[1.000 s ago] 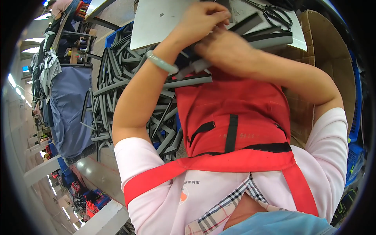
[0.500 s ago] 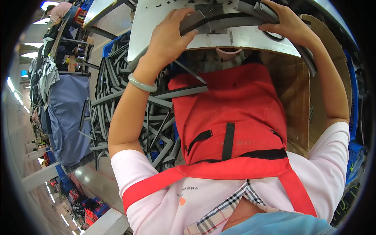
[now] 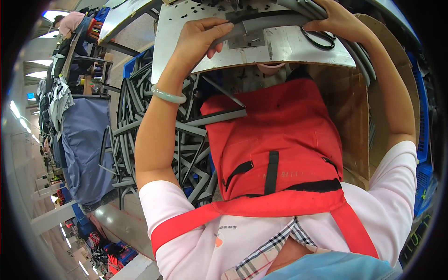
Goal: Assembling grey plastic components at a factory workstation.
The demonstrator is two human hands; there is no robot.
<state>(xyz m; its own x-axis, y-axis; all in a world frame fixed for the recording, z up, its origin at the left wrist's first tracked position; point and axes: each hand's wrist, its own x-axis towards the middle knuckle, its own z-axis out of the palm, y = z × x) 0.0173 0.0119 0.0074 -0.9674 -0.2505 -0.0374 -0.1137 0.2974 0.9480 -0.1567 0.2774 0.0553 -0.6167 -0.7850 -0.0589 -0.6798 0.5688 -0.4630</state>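
Hands (image 3: 200, 39) lower, scissors (image 3: 318, 38) beside

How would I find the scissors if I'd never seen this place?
Look at the shiny metal worktable above the red apron. Near its front edge, just below the right hand, lie the scissors. Their two black loop handles set them apart from the long grey strip that both hands hold.

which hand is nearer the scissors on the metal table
Right. The right hand rests just above the scissors, almost touching them. The left hand grips the grey strip farther to the left.
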